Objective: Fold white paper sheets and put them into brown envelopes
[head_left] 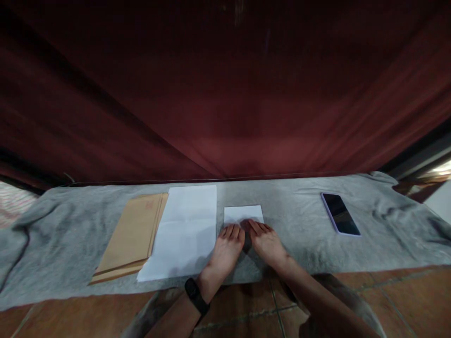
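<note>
A small white piece of paper (243, 213), seemingly folded, lies on the grey cloth in front of me. My left hand (229, 239) rests on its near left part, fingers together and bent down onto it. Close beside it, my right hand (264, 238) presses the near right part, its fingers also together. Both hands cover the paper's near edge, and their thumbs are mostly hidden. Just left of the hands lies a stack of larger white paper (186, 225) with faint creases.
Brown envelopes (132, 230) lie at the left, beside the white stack. A phone (340, 213) with a purple edge lies at the right. The grey cloth (292, 216) ends at the tiled floor (394, 295) nearest me; a dark red curtain (232, 117) hangs behind.
</note>
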Demonstrator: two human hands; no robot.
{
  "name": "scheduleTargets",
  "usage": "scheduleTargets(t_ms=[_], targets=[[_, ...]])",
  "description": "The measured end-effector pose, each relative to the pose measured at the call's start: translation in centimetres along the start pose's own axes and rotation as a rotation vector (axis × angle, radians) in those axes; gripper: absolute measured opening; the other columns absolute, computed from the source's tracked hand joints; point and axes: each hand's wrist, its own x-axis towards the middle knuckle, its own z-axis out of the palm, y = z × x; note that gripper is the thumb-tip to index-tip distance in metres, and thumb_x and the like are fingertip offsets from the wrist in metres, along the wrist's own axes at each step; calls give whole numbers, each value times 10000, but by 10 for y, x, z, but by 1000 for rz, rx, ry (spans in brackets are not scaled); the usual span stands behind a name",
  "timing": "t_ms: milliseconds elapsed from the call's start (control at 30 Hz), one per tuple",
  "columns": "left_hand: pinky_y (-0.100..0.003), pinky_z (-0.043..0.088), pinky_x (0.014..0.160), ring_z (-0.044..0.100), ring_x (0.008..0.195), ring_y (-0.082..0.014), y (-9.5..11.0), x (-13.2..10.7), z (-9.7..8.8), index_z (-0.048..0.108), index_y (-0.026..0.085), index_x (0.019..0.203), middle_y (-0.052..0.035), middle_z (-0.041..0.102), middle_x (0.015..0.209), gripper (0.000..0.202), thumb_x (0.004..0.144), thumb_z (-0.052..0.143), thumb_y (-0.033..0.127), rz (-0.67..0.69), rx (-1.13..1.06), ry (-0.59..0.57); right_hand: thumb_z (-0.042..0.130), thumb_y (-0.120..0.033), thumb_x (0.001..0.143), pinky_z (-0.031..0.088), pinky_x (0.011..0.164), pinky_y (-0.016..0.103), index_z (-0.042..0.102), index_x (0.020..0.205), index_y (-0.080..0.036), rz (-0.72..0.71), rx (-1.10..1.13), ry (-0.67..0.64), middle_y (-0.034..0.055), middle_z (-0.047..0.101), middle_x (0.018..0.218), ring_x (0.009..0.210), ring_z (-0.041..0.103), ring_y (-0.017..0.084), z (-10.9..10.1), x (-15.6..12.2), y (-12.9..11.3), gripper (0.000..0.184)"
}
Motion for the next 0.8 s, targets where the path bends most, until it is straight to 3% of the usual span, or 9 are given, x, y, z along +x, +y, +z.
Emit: scheduleTargets(t_ms=[133, 233, 333, 433, 500, 600, 700, 800], targets=[[-511, 361, 1175, 471, 1399, -288, -14, -1, -13, 532, 192, 1381, -138, 532, 1488, 430, 953, 572, 205, -48, -137, 336, 466, -81, 936, 526, 972, 379, 632, 1334, -185, 162, 326, 154, 126, 645, 1367, 1160, 663, 246, -19, 7, 14, 443], [-527, 307, 1206, 345, 1484, -290, -27, -1, -20, 373, 221, 1516, -147, 384, 1597, 595, 966, 576, 319, -289, -427, 494, 535, -302, 968, 555, 891, 367, 730, 1141, -202, 441, 882, 338, 88, 756, 1146, 1028, 710, 249, -32, 10, 29, 279], [-479, 420, 1133, 468, 1398, -282, -29, 0, -15, 414, 218, 1483, -149, 472, 1527, 599, 949, 582, 432, -575, -932, 449, 715, -452, 836, 582, 785, 345, 742, 935, -185, 677, 1545, 421, 66, 781, 904, 858, 729, 236, -32, 11, 33, 286], [-418, 539, 977, 640, 1173, -266, -16, 1, -6, 535, 193, 1358, -129, 660, 1270, 595, 869, 666, 505, -769, -1445, 229, 834, -403, 700, 601, 783, 342, 704, 857, -206, 811, 1936, 390, 62, 777, 890, 847, 736, 229, -21, 11, 21, 283], [-396, 573, 890, 683, 1035, -247, -4, 1, -2, 583, 176, 1273, -109, 702, 1132, 588, 802, 745, 489, -837, -1674, 111, 814, -386, 718, 610, 813, 353, 685, 848, -216, 822, 2008, 333, 69, 775, 927, 904, 739, 239, -12, 10, 8, 249], [-353, 585, 793, 692, 896, -203, 6, 1, 0, 614, 174, 1165, -88, 709, 1067, 554, 713, 827, 414, -951, -1851, 116, 743, -398, 786, 618, 844, 381, 676, 917, -218, 798, 2000, 264, 84, 769, 1013, 1008, 728, 261, -5, 7, -7, 232], [-288, 559, 698, 680, 814, -171, 2, 2, 2, 614, 177, 1115, -53, 710, 976, 524, 672, 834, 347, -1012, -1821, 192, 751, -376, 772, 618, 848, 391, 673, 937, -204, 798, 2000, 197, 96, 769, 1021, 1010, 732, 270, -4, 4, -11, 251], [-254, 510, 611, 656, 721, -159, -11, 4, 7, 548, 178, 1207, -4, 695, 838, 561, 704, 767, 293, -937, -1668, 159, 763, -373, 753, 621, 807, 382, 671, 948, -181, 827, 1961, 146, 103, 773, 966, 924, 750, 260, -4, 2, -4, 289]])
